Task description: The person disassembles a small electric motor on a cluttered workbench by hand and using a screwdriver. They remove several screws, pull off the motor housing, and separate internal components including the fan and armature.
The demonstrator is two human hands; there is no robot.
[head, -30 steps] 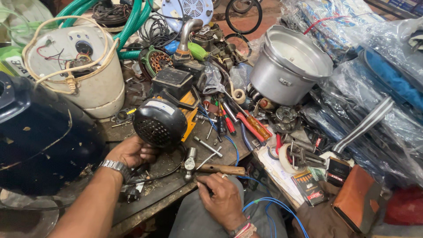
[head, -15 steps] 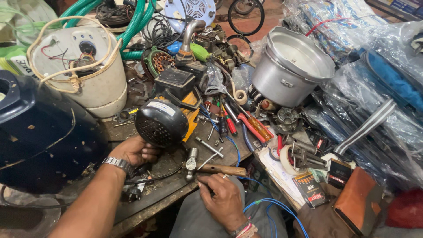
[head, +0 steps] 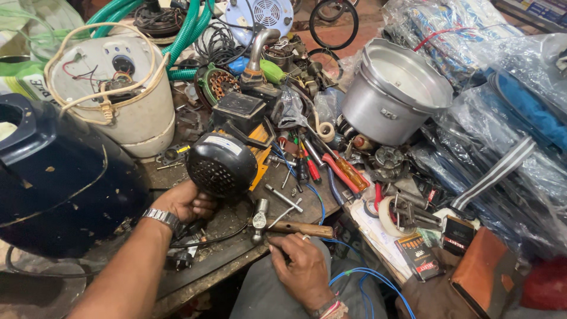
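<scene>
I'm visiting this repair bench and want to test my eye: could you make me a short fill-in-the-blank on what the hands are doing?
1. The left hand grips the black ____ housing.
2. The right hand rests beside a wooden-handled ____.
3. The left wrist wears a metal ____.
4. The silver pot lies tilted on its ____.

Missing words: motor; hammer; watch; side

Motor (head: 220,162) at frame centre on bench (head: 236,248); left hand (head: 186,201) against its lower left side. Hammer (head: 283,224) lies lower right of motor, right hand (head: 301,269) just below its handle. Pot (head: 393,94) upper right; screwdrivers (head: 331,165) between pot and motor
</scene>
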